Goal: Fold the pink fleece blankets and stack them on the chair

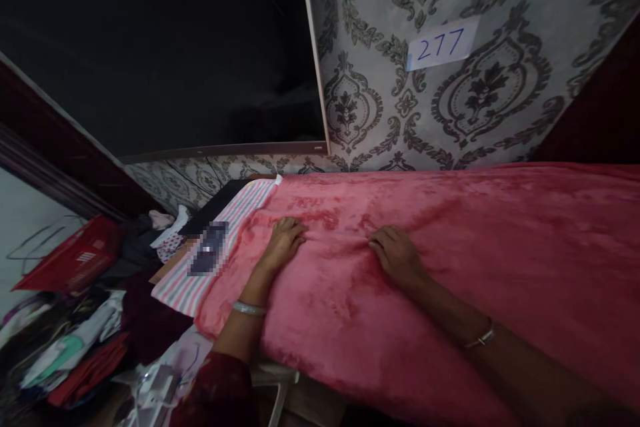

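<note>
Left hand and right hand on a pink plush blanket.
The blanket lies spread below damask wallpaper, beside a striped cloth. Both hands curl against it; whether they pinch the fabric, I cannot tell.

This looks like a room in a home, with a large flat-screen television against damask wallpaper, a pink plush blanket spread over the desk, and heaped clothes beyond the desk's left edge.
</note>
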`<state>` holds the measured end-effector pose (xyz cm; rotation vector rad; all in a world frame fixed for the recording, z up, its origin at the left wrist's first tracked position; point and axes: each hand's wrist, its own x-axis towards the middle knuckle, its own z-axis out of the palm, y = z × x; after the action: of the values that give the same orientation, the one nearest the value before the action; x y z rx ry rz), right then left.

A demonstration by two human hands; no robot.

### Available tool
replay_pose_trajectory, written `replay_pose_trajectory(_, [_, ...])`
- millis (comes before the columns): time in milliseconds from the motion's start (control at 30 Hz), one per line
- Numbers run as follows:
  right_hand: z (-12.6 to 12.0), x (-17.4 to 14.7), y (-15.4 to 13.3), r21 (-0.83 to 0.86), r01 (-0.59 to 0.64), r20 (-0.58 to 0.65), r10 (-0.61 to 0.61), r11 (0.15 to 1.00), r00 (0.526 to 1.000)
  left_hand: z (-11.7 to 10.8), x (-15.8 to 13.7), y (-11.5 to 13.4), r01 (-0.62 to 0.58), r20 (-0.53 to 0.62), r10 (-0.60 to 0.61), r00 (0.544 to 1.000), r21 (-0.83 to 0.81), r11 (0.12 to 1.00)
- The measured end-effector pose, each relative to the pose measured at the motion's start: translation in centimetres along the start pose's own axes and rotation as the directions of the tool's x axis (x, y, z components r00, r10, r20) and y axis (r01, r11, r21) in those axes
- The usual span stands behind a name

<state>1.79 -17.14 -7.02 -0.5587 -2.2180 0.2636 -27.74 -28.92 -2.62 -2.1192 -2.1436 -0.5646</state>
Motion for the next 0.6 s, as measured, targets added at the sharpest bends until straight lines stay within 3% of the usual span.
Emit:
replay_pose_trajectory(233, [0.4,0.2,0.1,0.051,-0.026,0.005,0.026,0.998,1.0,-0.3,0.6,-0.2,-0.018,-0.232,-0.006,0.973,-0.099,0.995])
replay_pose_trajectory(367, [0.1,0.7,-0.1,0.079,-0.053,0.03,0.051,0.995,0.998,-0.7,0.8,-0.4,0.085,-0.287,-0.079,0.955,0.011,0.996])
replay_pose_trajectory(500, [-2.4,0.5,1.0,0.05,-0.077,0.03,0.076,0.996,0.997,-1.7,1.4,-0.4,0.273,-0.264,-0.218,0.94,0.194,0.942])
replay_pose_trajectory(600, [-6.4,-1.3,3.5,-0.019,-0.112,0.002,0.112,0.994,0.994,-3.3,1.7,0.2,0.273,-0.213,-0.212,0.954,0.313,0.91])
